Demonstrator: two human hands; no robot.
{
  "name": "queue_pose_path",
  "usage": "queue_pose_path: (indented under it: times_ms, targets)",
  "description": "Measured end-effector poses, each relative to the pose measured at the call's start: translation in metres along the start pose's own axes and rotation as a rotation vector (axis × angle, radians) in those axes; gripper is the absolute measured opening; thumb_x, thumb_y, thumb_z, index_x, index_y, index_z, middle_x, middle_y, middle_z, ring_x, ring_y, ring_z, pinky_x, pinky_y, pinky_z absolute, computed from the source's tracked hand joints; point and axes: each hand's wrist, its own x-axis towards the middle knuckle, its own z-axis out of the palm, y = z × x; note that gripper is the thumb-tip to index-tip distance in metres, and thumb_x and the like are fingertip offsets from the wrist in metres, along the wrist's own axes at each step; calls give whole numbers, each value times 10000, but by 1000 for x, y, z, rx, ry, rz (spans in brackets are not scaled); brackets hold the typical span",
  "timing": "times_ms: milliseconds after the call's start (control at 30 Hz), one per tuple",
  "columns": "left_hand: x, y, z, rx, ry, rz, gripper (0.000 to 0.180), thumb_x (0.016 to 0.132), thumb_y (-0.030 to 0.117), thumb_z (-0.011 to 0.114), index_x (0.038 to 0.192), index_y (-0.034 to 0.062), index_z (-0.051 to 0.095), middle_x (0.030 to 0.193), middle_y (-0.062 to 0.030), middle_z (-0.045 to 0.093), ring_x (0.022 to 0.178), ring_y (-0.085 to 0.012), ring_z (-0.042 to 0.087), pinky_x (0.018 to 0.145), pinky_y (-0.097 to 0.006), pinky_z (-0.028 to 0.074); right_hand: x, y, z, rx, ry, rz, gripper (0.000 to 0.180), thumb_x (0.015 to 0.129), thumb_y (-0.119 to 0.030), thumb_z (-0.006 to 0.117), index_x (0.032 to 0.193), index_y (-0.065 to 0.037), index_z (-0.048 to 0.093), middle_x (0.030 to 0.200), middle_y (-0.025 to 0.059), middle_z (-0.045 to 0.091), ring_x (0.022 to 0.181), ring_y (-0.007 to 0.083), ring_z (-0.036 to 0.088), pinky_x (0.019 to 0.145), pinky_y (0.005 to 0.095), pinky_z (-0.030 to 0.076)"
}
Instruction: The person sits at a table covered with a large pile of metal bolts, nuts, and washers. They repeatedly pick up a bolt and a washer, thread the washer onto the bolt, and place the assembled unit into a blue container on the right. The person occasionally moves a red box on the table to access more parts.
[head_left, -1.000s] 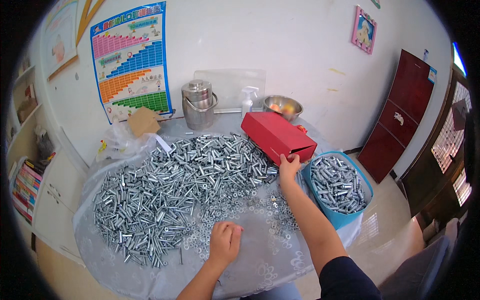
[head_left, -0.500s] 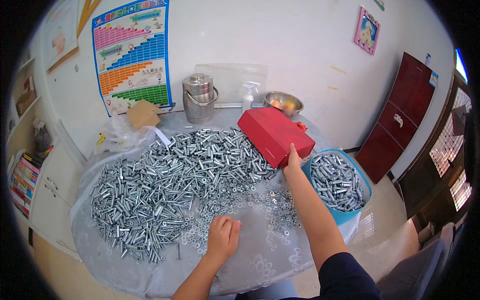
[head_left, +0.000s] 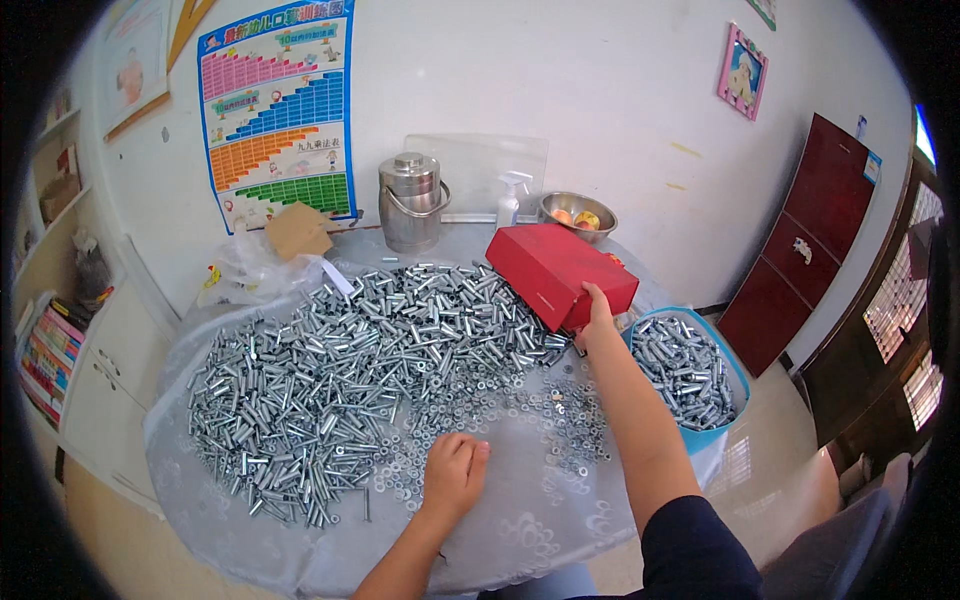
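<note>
My right hand [head_left: 597,318] grips the near right end of a red box [head_left: 560,270], thumb on top and the other fingers mostly hidden. The box lies at a slant against the back right of a broad heap of silvery bolts with sleeves [head_left: 400,340]. Loose washers and nuts [head_left: 570,420] are scattered in front of the box and along the heap's near side. My left hand [head_left: 455,472] rests curled on the grey tablecloth [head_left: 520,535], beside the washers. Whatever its fingers may hold is hidden.
A blue tub [head_left: 705,437] full of bolts stands right of my right forearm. Along the back are a steel pot [head_left: 412,205], a spray bottle [head_left: 508,203], a metal bowl [head_left: 578,212] with fruit, a plastic bag [head_left: 240,275] and a cardboard piece [head_left: 300,232].
The whole view has shifted slightly. The near end of the red box and my right hand are a little farther back. My left hand stays curled in about the same place.
</note>
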Motion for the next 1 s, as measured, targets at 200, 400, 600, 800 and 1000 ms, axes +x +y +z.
queue_pose_path:
  times_ms: [200, 400, 600, 800, 1000]
  targets:
    - [-2, 1, -3, -14, -3, -17, 188, 824, 132, 553, 702, -10, 568, 746, -105, 543, 721, -278, 503, 656, -369, 394, -41, -34, 34, -161, 62, 214, 566, 592, -417, 650, 1089, -192, 503, 1075, 27, 543, 957, 222, 510, 771, 390, 382]
    - [-3, -4, 0, -2, 8, -14, 208, 832, 149, 544, 685, 3, 562, 742, -101, 548, 723, -280, 508, 655, -373, 399, -100, -54, 45, -128, -60, 236, 601, 569, -407, 657, 1098, -176, 488, 1098, 52, 517, 992, 227, 466, 811, 406, 331]
    - [-4, -2, -3, 6, 0, -35, 236, 848, 171, 520, 687, 4, 564, 734, -100, 554, 731, -284, 511, 659, -382, 405, -123, -57, 50, -170, -133, 260, 618, 586, -433, 636, 1125, -178, 474, 1113, 63, 502, 996, 246, 465, 813, 433, 336]
    - [-3, -6, 1, 2, 10, -60, 242, 846, 171, 523, 678, 1, 563, 730, -108, 560, 723, -294, 516, 654, -388, 407, -157, -60, 71, -191, -343, 276, 637, 629, -408, 612, 1183, -134, 459, 1163, 75, 508, 1023, 268, 503, 839, 465, 377]
    - [-5, -6, -3, 44, 16, -49, 234, 841, 173, 529, 681, 5, 562, 721, -116, 555, 692, -301, 523, 632, -390, 409, -195, -30, 105, -263, -527, 449, 627, 662, -409, 591, 1203, -123, 456, 1208, 77, 496, 1085, 271, 488, 888, 499, 367]
